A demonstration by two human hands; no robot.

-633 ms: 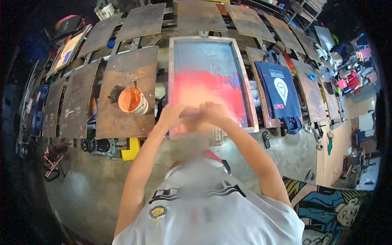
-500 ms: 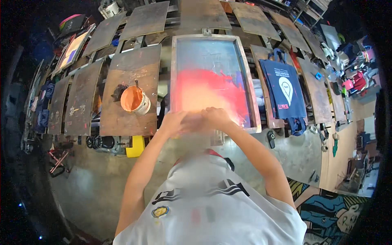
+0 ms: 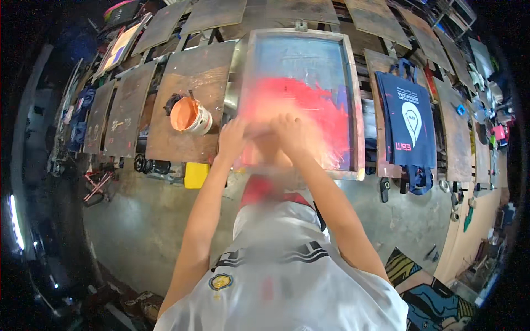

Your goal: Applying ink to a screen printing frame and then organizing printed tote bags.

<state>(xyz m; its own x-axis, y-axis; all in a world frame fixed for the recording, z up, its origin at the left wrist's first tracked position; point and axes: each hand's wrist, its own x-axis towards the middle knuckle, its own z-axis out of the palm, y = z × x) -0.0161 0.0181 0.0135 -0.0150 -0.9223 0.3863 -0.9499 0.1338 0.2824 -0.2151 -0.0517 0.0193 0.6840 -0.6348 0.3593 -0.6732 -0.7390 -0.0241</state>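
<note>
Both my hands work over a wooden-framed printing screen [image 3: 351, 77], whose mesh is coated blue at the far end and smeared with bright red and pale orange ink lower down. My left hand [image 3: 232, 138] and my right hand [image 3: 288, 135] are closed on a blurred brown bar, apparently a squeegee [image 3: 259, 131], lying across the near half of the screen. The fingers of my right hand curl over it; those of my left are partly smeared. A tub of orange ink [image 3: 196, 120] with a dark rag [image 3: 174, 102] behind it stands on the board left of the screen.
Rows of stained boards [image 3: 127, 110] surround the screen. Navy printed bags [image 3: 403, 121] lie on the board to the right. Below are a yellow object [image 3: 196, 175], a pink folding frame [image 3: 98, 186] and sandals [image 3: 385, 189]. Clothes and clutter [image 3: 491, 127] fill the far right.
My hands have moved up the screen, away from its near edge, still holding the bar. The view has shifted, so the screen and boards appear further right and higher.
</note>
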